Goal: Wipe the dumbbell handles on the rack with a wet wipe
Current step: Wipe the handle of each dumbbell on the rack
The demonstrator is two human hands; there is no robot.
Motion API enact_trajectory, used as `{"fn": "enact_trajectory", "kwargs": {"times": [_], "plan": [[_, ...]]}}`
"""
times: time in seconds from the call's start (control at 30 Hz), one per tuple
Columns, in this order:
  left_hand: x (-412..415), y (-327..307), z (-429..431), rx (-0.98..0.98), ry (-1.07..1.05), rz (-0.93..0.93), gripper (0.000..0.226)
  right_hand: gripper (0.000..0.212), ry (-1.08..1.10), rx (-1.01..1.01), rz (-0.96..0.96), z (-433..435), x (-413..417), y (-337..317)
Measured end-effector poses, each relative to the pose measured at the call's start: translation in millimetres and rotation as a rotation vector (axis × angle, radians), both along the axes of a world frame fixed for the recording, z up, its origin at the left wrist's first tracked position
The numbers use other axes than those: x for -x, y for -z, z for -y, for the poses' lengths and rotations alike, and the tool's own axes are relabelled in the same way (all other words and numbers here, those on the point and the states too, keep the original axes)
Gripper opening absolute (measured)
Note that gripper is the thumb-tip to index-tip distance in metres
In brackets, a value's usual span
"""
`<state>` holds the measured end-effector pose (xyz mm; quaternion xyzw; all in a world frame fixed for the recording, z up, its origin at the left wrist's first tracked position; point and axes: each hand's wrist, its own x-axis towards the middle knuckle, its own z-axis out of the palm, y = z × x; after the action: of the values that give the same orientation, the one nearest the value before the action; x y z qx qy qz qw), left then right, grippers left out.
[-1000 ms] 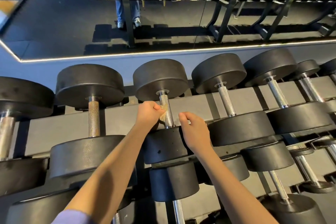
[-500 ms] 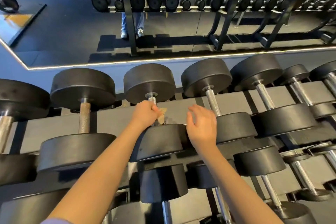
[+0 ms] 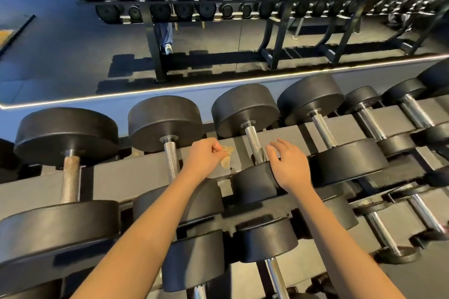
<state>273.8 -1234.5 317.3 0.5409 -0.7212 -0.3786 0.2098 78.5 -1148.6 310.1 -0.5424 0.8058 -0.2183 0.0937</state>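
The left hand [image 3: 205, 156] has come off the knurled chrome handle [image 3: 172, 161] it was rubbing half a second ago. It now sits just right of that bar, over the grey steel rack rail [image 3: 136, 177]. Its grip is clenched on the crumpled tan wet wipe [image 3: 226, 156]. Thumb and curled fingers pinch one end, and the rest of the cloth pokes out to the right of the grip, above the rail and clear of either bar.

The right hand [image 3: 289, 168] has moved over the near black round rubber head [image 3: 252, 184] of the next dumbbell. Its grip is released, with the fingers [image 3: 274, 150] spread, loosely bent and holding nothing. Just left of those fingers stands the bright chrome handle [image 3: 252, 143] of that dumbbell; whether they touch it I cannot tell.

The wipe therefore lies between the two handles, right of the left grip and left of the right one. Well left of the left grip, a rust-brown knurled handle [image 3: 70, 177] joins two larger black heads. Beyond both grips, past the far heads, a wall mirror [image 3: 73, 56] reflects the rack.
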Motion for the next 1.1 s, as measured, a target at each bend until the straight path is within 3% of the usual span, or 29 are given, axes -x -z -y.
{"fn": "enact_trajectory", "kwargs": {"times": [0.07,0.17,0.33,0.53,0.9,1.1], "plan": [[7.3,2.8,3.6,0.003,0.013,-0.003,0.016,0.044,0.116,0.033,0.076,-0.8,-0.9,-0.3],[19.7,8.8,10.9,-0.006,0.026,-0.011,0.02,0.043,0.169,0.039,0.093,-0.2,-1.7,-1.7],[43.6,26.5,20.5,-0.075,0.024,-0.062,0.009,0.045,0.158,0.017,0.069,2.9,-0.3,3.1],[77.7,37.2,38.5,-0.038,-0.056,-0.218,0.014,0.045,0.166,-0.015,0.044,6.0,2.3,2.9],[100.7,48.3,50.3,-0.064,-0.255,-0.222,0.006,0.045,0.124,-0.023,0.059,3.5,4.6,5.2],[103.3,50.3,25.5,-0.082,-0.189,-0.207,0.007,0.049,0.119,-0.017,0.041,4.7,5.5,9.4]]}}
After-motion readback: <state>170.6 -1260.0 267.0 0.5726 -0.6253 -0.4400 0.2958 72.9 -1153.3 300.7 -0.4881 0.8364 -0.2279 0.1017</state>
